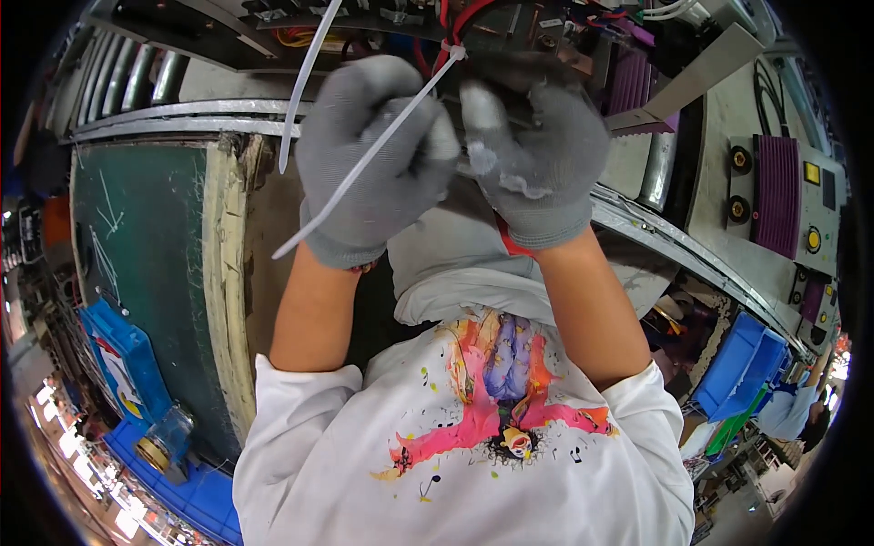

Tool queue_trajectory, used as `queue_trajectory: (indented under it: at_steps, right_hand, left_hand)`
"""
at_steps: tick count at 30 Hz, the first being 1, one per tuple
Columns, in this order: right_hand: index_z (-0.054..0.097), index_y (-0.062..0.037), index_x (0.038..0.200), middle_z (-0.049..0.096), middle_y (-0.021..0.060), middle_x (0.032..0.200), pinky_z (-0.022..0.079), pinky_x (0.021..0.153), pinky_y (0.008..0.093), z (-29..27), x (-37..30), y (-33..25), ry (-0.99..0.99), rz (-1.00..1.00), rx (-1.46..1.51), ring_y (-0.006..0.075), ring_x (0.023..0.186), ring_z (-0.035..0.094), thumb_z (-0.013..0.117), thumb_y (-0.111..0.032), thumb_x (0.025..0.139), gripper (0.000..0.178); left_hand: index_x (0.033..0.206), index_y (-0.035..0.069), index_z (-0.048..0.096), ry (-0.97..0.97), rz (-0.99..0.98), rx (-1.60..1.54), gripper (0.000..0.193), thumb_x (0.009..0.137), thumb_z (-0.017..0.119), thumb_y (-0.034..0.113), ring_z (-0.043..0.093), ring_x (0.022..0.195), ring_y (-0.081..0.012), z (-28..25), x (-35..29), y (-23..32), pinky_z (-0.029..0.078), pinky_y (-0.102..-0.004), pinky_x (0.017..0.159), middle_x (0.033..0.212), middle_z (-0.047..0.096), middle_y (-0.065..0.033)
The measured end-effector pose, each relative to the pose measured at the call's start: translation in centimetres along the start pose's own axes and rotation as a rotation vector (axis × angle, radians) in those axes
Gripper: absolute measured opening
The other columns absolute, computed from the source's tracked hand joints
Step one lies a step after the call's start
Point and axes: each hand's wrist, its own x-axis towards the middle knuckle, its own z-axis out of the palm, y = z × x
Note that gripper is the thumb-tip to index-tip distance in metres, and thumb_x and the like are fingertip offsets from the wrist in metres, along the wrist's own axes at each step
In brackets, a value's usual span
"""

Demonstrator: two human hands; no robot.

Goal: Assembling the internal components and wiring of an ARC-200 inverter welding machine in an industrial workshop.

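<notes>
Both my hands wear grey knit gloves and are raised to an open metal housing (319, 14) with wiring inside. My left hand (364, 173) is closed, its fingers curled; what they hold, if anything, is hidden. A long white cable tie (373, 150) is looped around red cables (469, 16), and its tail slants down across my left hand. Another white cable tie (305, 86) hangs just left of that hand. My right hand (542, 168) is below the cables, thumb apart from its bent fingers, with nothing visible between them. White smears mark its glove.
Metal rollers (137, 73) and a rail (191, 123) run beneath the housing. A grey bracket (692, 82) juts out on the right, near a purple-finned unit (778, 196). Left are a green board (141, 273), a blue bin (127, 359) and a jar (164, 441); blue bins (742, 364) stand lower right.
</notes>
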Motion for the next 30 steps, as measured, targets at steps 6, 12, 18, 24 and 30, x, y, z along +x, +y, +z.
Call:
queue_trajectory:
  at_steps: [6, 12, 18, 24, 30]
  right_hand:
    - [0.07, -0.0102, 0.092, 0.067, 0.0097, 0.087, 0.052, 0.064, 0.0356, 0.1, 0.2, -0.8, -0.094, 0.183, 0.053, 0.0291, 0.075, 0.064, 0.067, -0.014, 0.079, 0.014]
    - [0.07, -0.0074, 0.09, 0.067, 0.0108, 0.087, 0.052, 0.066, 0.0355, -0.1, 0.0, -0.2, -0.08, 0.155, 0.082, 0.0298, 0.075, 0.064, 0.066, -0.01, 0.08, 0.011]
    - [0.07, -0.0061, 0.091, 0.068, 0.0108, 0.089, 0.052, 0.068, 0.0329, -0.5, -0.3, 0.0, -0.041, 0.216, 0.188, 0.0277, 0.077, 0.065, 0.069, -0.009, 0.079, 0.013]
    - [0.071, -0.0053, 0.097, 0.069, 0.0111, 0.095, 0.052, 0.075, 0.0305, -1.0, -0.7, 0.2, -0.045, 0.282, 0.296, 0.0253, 0.084, 0.067, 0.07, -0.007, 0.079, 0.018]
    - [0.072, -0.0054, 0.095, 0.07, 0.0112, 0.096, 0.052, 0.076, 0.0302, -2.0, -1.0, 0.4, -0.092, 0.388, 0.294, 0.0252, 0.085, 0.067, 0.07, -0.006, 0.079, 0.017]
  left_hand:
    - [0.075, 0.003, 0.062, -0.237, 0.12, -0.199, 0.018, 0.061, 0.072, -0.002, 0.061, 0.061, -0.0217, -0.8, 1.7, -2.1, 0.049, -0.0292, 0.053, 0.079, 0.063, -0.0075]
    - [0.077, 0.002, 0.068, -0.447, -0.175, -0.174, 0.01, 0.068, 0.073, -0.001, 0.065, 0.065, -0.0206, -2.6, 3.3, -1.5, 0.051, -0.029, 0.057, 0.074, 0.067, -0.0113]
    - [0.082, 0.001, 0.069, -0.575, -0.082, -0.242, 0.015, 0.072, 0.076, 0.01, 0.064, 0.065, -0.0198, -2.7, 5.5, -2.3, 0.05, -0.029, 0.061, 0.071, 0.066, -0.0101]
    - [0.088, 0.0, 0.069, -0.634, -0.263, -0.363, 0.015, 0.075, 0.073, 0.004, 0.065, 0.07, -0.0166, -2.8, 4.9, -3.2, 0.05, -0.0282, 0.063, 0.08, 0.069, -0.0092]
    - [0.09, 0.001, 0.069, -0.668, -0.254, -0.345, 0.015, 0.076, 0.073, 0.002, 0.063, 0.071, -0.0149, -2.1, 5.4, -2.5, 0.049, -0.0257, 0.065, 0.083, 0.069, -0.0078]
